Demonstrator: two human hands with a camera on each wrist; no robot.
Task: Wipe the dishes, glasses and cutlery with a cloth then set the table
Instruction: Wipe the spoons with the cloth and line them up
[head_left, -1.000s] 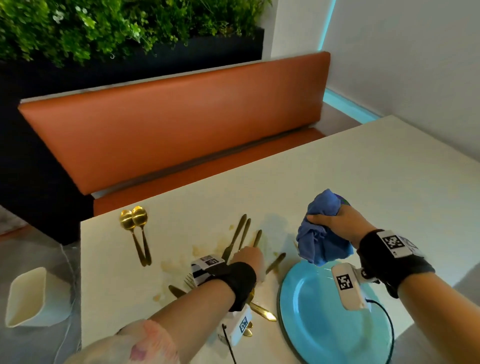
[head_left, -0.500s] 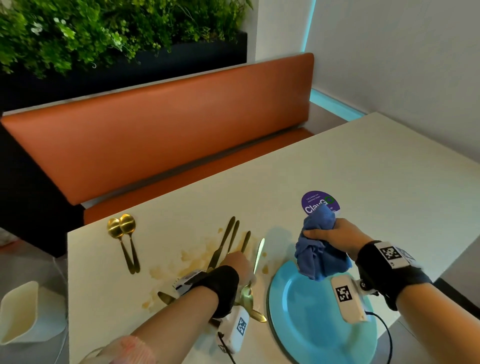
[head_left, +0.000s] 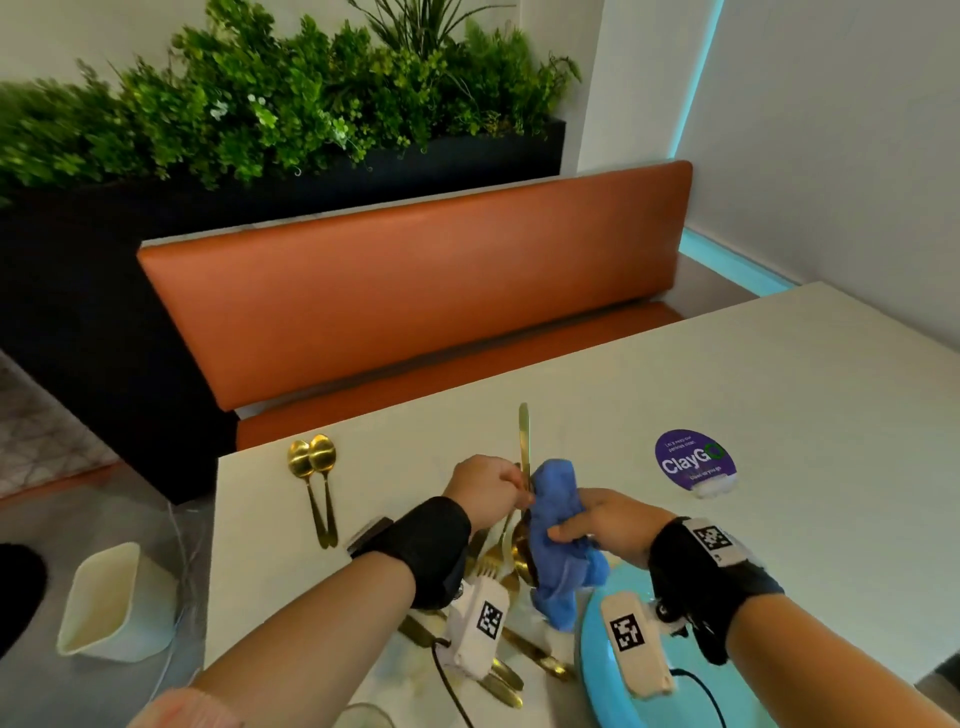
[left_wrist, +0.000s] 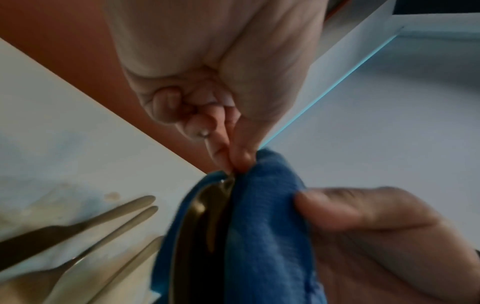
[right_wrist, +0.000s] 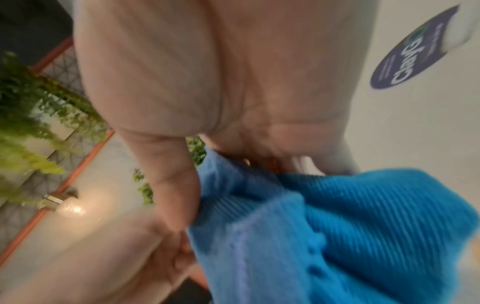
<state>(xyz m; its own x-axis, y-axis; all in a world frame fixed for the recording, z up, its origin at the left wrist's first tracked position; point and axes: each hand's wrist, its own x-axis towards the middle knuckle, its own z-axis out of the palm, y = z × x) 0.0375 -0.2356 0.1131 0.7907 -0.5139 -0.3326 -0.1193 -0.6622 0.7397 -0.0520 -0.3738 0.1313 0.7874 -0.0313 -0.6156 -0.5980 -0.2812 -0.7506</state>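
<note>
Head view: left hand (head_left: 488, 488) pinches a gold spoon (head_left: 523, 499) held upright above the counter (head_left: 675, 395), bowl downward inside the blue cloth (head_left: 558, 540) that the right hand (head_left: 608, 525) grasps; remaining cutlery (head_left: 498, 577) lies beneath, left of the blue plate (head_left: 597, 675). Left wrist view: thumb and fingertips (left_wrist: 221, 152) clamp the handle just above the bowl; the cloth wraps the bowl on both sides. Right wrist view: blurred; thumb presses cloth folds. For good wiping, the pinch should probably stay firm while the cloth squeezes and draws along the bowl.
</note>
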